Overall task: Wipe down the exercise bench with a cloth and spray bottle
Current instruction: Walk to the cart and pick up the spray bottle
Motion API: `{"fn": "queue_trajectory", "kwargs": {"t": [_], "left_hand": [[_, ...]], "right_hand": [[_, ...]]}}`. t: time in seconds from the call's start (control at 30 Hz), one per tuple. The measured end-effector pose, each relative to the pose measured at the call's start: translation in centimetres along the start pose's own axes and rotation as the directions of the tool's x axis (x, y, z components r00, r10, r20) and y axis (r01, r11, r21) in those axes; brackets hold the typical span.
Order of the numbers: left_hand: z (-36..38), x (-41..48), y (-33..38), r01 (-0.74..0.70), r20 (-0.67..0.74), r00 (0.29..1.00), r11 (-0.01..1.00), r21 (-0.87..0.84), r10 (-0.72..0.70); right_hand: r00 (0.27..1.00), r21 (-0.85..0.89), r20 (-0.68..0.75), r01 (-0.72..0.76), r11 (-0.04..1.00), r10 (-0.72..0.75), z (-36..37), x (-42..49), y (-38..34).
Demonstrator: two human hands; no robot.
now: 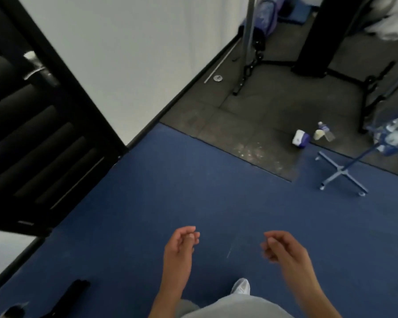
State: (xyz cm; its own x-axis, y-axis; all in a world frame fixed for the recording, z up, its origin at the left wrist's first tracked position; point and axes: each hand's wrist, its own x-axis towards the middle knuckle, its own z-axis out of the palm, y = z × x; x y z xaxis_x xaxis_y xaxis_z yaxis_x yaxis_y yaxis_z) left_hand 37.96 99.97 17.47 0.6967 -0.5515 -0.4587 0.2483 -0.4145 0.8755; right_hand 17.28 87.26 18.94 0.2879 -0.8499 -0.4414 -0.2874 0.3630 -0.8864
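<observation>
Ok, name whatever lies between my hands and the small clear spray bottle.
Nothing visible: only floor, blue then grey, separates left hand and right hand from the small clear spray bottle; the blue cross-footed stand sits aside.

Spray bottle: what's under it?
The spray bottle sits on the grey floor mat, just beyond the blue carpet, beside a white-and-purple container. Whatever lies directly beneath its base is covered.

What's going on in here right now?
A person stands on a blue mat, left hand and right hand both empty, fingers loosely curled. What looks like a spray bottle sits on the dark floor ahead to the right, beside a white-and-purple container. Nothing is picked up yet.
</observation>
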Motion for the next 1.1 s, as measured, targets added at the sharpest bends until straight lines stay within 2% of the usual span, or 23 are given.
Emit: {"fn": "queue_trajectory", "kwargs": {"t": [0.43,0.7,0.87,1.0,1.1], "left_hand": [[24.3,9.6,7.0,-0.041,0.259,0.966,0.977,0.209,-0.015],[44.1,20.0,15.1,-0.107,0.435,0.900,0.978,0.182,0.018],[55.7,23.4,20.0,-0.148,0.564,0.826,0.966,0.210,0.004],[63.1,25.8,21.9,-0.162,0.584,0.812,0.953,0.256,-0.020],[68.8,27.6,22.8,-0.156,0.562,0.826,0.944,0.290,-0.036]], "right_hand": [[0.958,0.181,-0.274,-0.036,0.983,0.085,-17.1,14.8,-3.1],[0.888,0.202,-0.453,0.017,0.979,0.077,-28.5,27.6,-8.7],[0.859,0.217,-0.506,0.034,0.976,0.082,-35.1,34.6,-11.8],[0.847,0.251,-0.518,0.013,0.968,0.123,-39.7,40.1,-13.2],[0.856,0.239,-0.502,-0.002,0.971,0.125,-44.5,44.9,-13.8]]}}
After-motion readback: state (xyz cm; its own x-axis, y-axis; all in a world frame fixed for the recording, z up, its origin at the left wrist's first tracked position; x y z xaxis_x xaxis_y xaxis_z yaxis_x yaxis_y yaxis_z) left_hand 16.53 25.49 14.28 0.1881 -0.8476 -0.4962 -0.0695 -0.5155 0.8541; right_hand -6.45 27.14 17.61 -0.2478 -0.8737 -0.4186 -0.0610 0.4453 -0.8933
